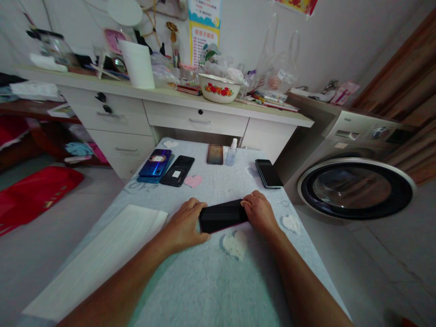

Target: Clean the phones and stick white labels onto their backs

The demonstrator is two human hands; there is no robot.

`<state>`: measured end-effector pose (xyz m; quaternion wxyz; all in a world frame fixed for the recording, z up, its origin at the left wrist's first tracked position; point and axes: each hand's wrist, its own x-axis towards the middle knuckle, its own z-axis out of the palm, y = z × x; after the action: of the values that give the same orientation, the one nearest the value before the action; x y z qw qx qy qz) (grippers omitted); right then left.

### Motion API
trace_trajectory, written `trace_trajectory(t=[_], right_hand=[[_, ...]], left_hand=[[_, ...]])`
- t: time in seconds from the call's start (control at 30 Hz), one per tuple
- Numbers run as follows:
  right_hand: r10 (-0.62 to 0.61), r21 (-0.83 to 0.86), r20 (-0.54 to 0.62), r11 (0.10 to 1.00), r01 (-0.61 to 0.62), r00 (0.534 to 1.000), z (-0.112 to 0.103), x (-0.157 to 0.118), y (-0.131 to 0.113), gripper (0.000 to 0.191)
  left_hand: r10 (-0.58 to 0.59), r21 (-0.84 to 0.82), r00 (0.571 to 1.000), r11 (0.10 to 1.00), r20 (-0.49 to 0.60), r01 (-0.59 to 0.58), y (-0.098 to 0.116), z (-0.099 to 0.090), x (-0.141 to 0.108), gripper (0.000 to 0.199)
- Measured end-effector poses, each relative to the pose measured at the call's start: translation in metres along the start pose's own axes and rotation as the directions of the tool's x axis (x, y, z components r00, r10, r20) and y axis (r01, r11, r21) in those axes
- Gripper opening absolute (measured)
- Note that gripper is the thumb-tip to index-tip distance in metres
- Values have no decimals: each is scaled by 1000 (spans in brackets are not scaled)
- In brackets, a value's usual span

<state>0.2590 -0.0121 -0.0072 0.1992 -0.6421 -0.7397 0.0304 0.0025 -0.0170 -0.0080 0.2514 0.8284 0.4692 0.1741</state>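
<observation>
A long white desk (170,116) with drawers stands against the wall, and a washing machine (354,181) stands to its right. In front of the desk is a table (211,286) under a pale cloth patterned with hearts. A long white sheet (102,259) lies along its left side, partly behind the left forearm.

The left hand (185,227) is partly curled, grasping the left end of the dark phone (223,215), with its thumb at the near edge and its fingers at the far edge. The right hand (260,212) is bent at the far right corner of the same phone, fingers drawn together around a small tan wad (245,203) that touches the screen. The phone is at the middle of the table, between both hands, screen up.

Beyond the left hand lie a blue phone (155,164) and, just beside it, a black phone (177,171). Another phone (269,173) lies near the right edge. A clear spray bottle (231,154) stands upright near the far edge.
</observation>
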Motion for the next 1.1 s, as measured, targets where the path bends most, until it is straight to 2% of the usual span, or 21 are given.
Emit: trace_trajectory(t=[0.1, 0.23, 0.37, 0.57, 0.77, 0.93, 1.1], right_hand=[[-30, 23, 40, 999, 29, 999, -2, -1, -9, 15], [-84, 57, 158, 996, 75, 984, -3, -4, -28, 16], [-184, 116, 176, 979, 166, 967, 1, -10, -44, 15], [-397, 226, 205, 909, 352, 894, 4, -17, -60, 11], [-458, 266, 269, 881, 392, 847, -8, -13, -47, 13], [-415, 257, 313, 903, 345, 854, -19, -10, -31, 11], [-438, 261, 299, 892, 369, 848, -15, -11, -36, 11]], left_hand=[[-8, -9, 1000, 1000, 19, 8, 0, -3, 2, 63], [-3, -9, 999, 1000, 36, 4, 1, -6, 4, 58], [1, -21, 999, 1000, 39, 0, 0, -6, 3, 57], [19, -36, 1000, 999, 24, -18, -3, -5, 3, 57], [29, -32, 999, 999, 24, -29, -3, -5, 3, 54], [27, -51, 999, 998, 37, -25, -5, -6, 2, 58], [56, -88, 996, 995, 71, -49, -8, -9, 1, 56]])
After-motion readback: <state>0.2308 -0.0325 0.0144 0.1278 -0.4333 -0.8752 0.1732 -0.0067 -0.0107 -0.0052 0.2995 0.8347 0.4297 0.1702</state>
